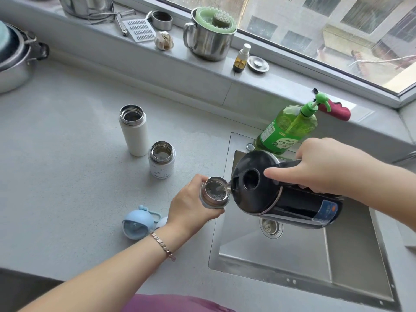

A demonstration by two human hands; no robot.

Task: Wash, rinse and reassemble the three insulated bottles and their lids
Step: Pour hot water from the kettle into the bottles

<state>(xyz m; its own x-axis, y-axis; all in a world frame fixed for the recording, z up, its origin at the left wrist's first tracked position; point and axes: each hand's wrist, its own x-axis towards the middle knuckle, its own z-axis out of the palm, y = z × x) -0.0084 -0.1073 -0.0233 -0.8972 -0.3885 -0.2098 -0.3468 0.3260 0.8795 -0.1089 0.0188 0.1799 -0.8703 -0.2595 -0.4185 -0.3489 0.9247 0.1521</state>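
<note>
One blue lid (137,224) is lying nearest on the counter (67,176). The left hand (191,206) is gripping the open steel-mouthed bottle (215,192) at the sink (292,262) edge. The right hand (324,165) is gripping one tilted black kettle (281,199), pouring water in. Beyond, two more are standing uncapped: the short white bottle (161,161) and the tall white bottle (134,129).

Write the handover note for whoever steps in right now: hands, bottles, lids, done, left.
Left hand grips the small steel-mouthed bottle at the edge of the sink.
Right hand holds the tilted black kettle, pouring water into it.
Tall white bottle and short white bottle stand open on the counter; the blue lid lies by the left wrist.
Done: all three lids off.
Left: finish pouring, rinse, refit lids; washing progress cannot be told.
</note>
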